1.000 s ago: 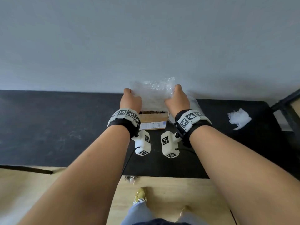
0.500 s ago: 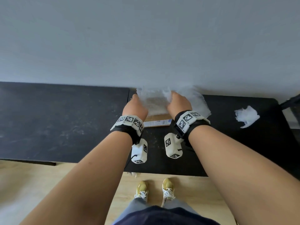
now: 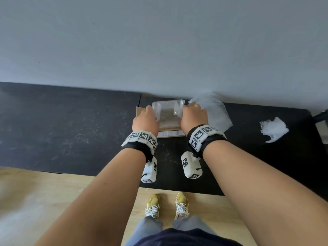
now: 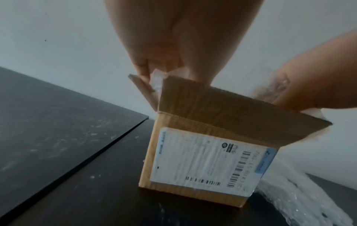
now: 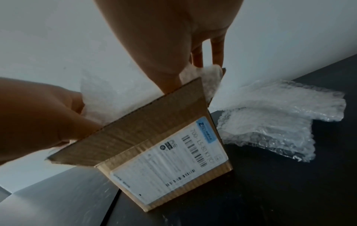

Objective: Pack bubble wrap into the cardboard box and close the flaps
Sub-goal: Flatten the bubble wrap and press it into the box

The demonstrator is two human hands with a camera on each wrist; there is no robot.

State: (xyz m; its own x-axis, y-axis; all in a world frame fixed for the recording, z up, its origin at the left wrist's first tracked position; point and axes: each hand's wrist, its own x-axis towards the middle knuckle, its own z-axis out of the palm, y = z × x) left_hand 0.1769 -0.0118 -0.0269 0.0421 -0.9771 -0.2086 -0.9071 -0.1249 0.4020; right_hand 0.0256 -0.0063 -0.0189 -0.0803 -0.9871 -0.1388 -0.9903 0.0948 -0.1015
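A small cardboard box [image 3: 168, 130] with a white shipping label stands on the black table [image 3: 71, 130] against the wall, its flaps up. A clear bubble wrap sheet [image 3: 167, 110] sags into its opening, with both side edges raised. My left hand [image 3: 145, 119] holds the sheet's left edge at the box's left flap, fingers reaching down inside. At the right flap my right hand [image 3: 193, 116] holds the other edge. The left wrist view shows the box [image 4: 212, 107] and wrap [image 4: 156, 79] under my left hand [image 4: 166, 70]. The right wrist view shows the box [image 5: 154, 130], wrap [image 5: 115, 97] and my right hand [image 5: 193, 68].
A second folded bubble wrap sheet [image 3: 216, 112] lies just right of the box, touching it. A small crumpled white piece [image 3: 273, 129] sits farther right. The wall rises directly behind the box. A dark frame [image 3: 319, 116] stands at the table's right end.
The sheet was held high above the box. Both hands have lowered it, and it now sags inside the opening. The head view has tilted down.
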